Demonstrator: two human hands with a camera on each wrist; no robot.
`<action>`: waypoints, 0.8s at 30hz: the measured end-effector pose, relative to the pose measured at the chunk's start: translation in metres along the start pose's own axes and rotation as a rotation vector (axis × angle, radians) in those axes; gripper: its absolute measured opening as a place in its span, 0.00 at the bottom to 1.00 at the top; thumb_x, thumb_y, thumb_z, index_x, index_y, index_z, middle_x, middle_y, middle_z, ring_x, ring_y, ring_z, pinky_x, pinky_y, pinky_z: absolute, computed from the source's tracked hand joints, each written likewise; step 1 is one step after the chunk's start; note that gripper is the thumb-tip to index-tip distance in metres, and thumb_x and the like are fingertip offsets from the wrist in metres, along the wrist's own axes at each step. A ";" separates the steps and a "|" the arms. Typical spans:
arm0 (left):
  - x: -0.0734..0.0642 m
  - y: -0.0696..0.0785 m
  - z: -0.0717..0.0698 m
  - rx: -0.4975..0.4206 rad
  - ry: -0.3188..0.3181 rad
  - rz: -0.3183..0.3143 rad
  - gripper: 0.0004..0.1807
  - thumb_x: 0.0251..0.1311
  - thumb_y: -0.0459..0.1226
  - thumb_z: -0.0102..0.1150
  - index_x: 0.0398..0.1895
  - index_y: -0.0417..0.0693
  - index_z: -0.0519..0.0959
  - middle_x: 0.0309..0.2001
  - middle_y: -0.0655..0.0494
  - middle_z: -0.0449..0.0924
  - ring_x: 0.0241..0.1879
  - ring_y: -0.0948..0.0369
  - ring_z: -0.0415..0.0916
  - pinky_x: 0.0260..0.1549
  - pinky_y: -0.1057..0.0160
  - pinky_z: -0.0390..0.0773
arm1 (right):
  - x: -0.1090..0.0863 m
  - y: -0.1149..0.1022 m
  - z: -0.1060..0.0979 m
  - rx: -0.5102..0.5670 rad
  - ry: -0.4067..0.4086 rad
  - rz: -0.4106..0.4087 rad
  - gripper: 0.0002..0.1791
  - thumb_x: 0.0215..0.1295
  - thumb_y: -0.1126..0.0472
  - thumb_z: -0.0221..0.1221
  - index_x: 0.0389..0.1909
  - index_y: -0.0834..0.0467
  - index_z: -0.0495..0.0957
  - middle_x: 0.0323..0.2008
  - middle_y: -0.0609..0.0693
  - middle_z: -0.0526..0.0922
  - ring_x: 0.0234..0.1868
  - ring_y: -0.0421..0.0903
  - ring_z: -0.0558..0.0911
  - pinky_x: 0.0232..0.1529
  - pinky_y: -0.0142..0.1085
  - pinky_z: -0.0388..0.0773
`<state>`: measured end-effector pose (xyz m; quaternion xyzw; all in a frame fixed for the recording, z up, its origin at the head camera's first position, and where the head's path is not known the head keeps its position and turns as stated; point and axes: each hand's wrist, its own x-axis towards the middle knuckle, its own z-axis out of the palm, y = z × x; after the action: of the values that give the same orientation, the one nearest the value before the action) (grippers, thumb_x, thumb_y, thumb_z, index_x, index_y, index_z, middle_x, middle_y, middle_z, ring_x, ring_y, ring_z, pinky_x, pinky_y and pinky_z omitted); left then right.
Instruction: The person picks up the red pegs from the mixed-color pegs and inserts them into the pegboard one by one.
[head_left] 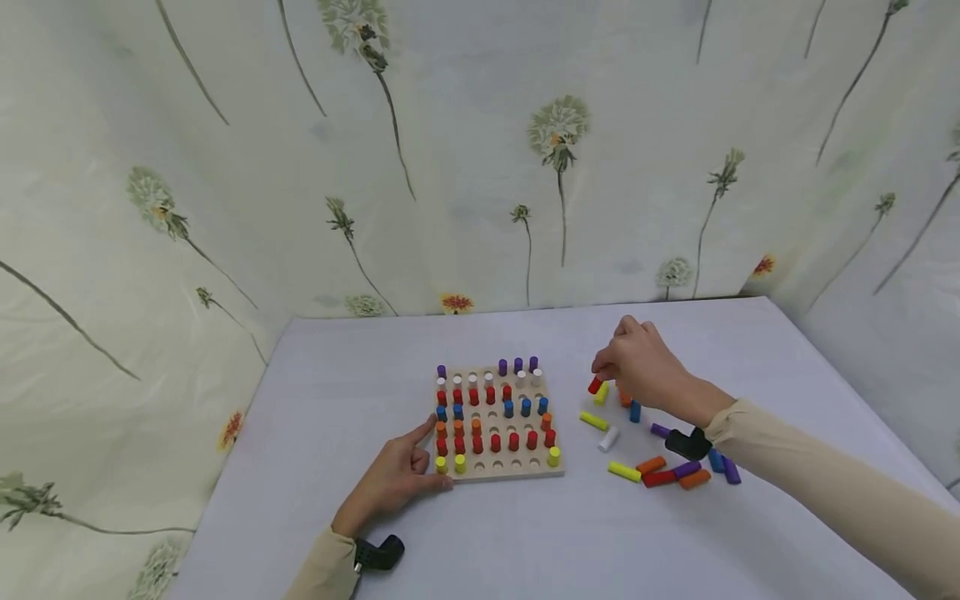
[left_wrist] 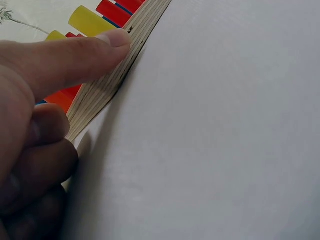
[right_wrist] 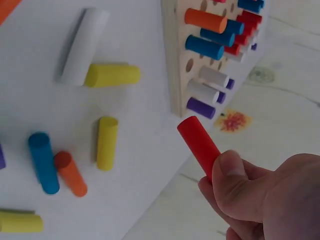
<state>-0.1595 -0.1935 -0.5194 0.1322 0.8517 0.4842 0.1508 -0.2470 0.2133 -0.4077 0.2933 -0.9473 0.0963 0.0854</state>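
Note:
A wooden pegboard (head_left: 510, 477) lies on the table with rows of purple, white, red, blue, orange and yellow pegs standing in its holes. Some holes show bare, among them several in the front row between the yellow pegs. My left hand (head_left: 393, 477) holds the board at its near left corner, thumb at the front edge and index finger along the left side. To the right of the board, my right hand (head_left: 637, 358) pinches a red peg (right_wrist: 197, 145) between thumb and fingers. The peg's free end points away from the fingertips.
Loose pegs lie scattered right of the board, including a white peg (head_left: 608, 439), a yellow peg (head_left: 624, 472) and an orange peg (head_left: 695, 479). Some sit below my right forearm. A flower-printed cloth (head_left: 465, 167) hangs behind the white table (head_left: 337, 358).

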 end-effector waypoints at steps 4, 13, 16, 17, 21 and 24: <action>0.000 0.000 0.000 -0.005 -0.002 0.005 0.57 0.57 0.45 0.81 0.85 0.42 0.56 0.18 0.63 0.63 0.19 0.66 0.57 0.24 0.68 0.62 | 0.013 -0.011 0.009 0.013 0.004 -0.019 0.08 0.58 0.70 0.75 0.33 0.53 0.94 0.29 0.45 0.90 0.44 0.52 0.71 0.43 0.46 0.66; 0.000 -0.001 -0.002 0.004 -0.001 0.002 0.57 0.58 0.46 0.80 0.85 0.44 0.56 0.18 0.64 0.62 0.19 0.66 0.57 0.25 0.67 0.62 | 0.042 -0.033 0.032 0.084 0.062 -0.020 0.05 0.60 0.67 0.76 0.34 0.54 0.94 0.30 0.48 0.90 0.45 0.52 0.73 0.46 0.46 0.66; 0.000 -0.001 -0.002 0.005 -0.003 0.009 0.57 0.58 0.45 0.80 0.85 0.43 0.56 0.18 0.64 0.62 0.19 0.66 0.56 0.25 0.68 0.62 | 0.048 -0.040 0.038 0.099 0.065 -0.034 0.04 0.60 0.66 0.76 0.34 0.53 0.94 0.30 0.47 0.90 0.44 0.51 0.72 0.45 0.45 0.66; 0.000 -0.001 -0.002 0.004 -0.005 0.010 0.57 0.58 0.45 0.80 0.85 0.43 0.56 0.18 0.64 0.62 0.19 0.66 0.57 0.25 0.68 0.62 | 0.050 -0.042 0.039 0.102 0.062 -0.036 0.04 0.60 0.66 0.76 0.33 0.53 0.93 0.29 0.46 0.90 0.44 0.50 0.72 0.45 0.45 0.66; 0.001 -0.002 -0.001 -0.001 -0.016 0.016 0.57 0.59 0.45 0.80 0.85 0.43 0.55 0.18 0.64 0.62 0.19 0.66 0.57 0.24 0.68 0.62 | 0.056 -0.047 0.042 0.119 0.036 -0.030 0.05 0.61 0.67 0.75 0.33 0.52 0.94 0.29 0.44 0.90 0.43 0.49 0.70 0.45 0.43 0.64; 0.001 -0.002 -0.001 -0.002 -0.019 0.017 0.57 0.59 0.45 0.80 0.85 0.43 0.55 0.18 0.64 0.62 0.19 0.66 0.57 0.24 0.67 0.62 | 0.058 -0.047 0.044 0.140 0.016 -0.029 0.05 0.61 0.68 0.75 0.33 0.53 0.94 0.30 0.44 0.91 0.41 0.48 0.70 0.44 0.43 0.64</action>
<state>-0.1613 -0.1954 -0.5210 0.1437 0.8486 0.4850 0.1550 -0.2719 0.1335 -0.4309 0.3113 -0.9332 0.1636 0.0737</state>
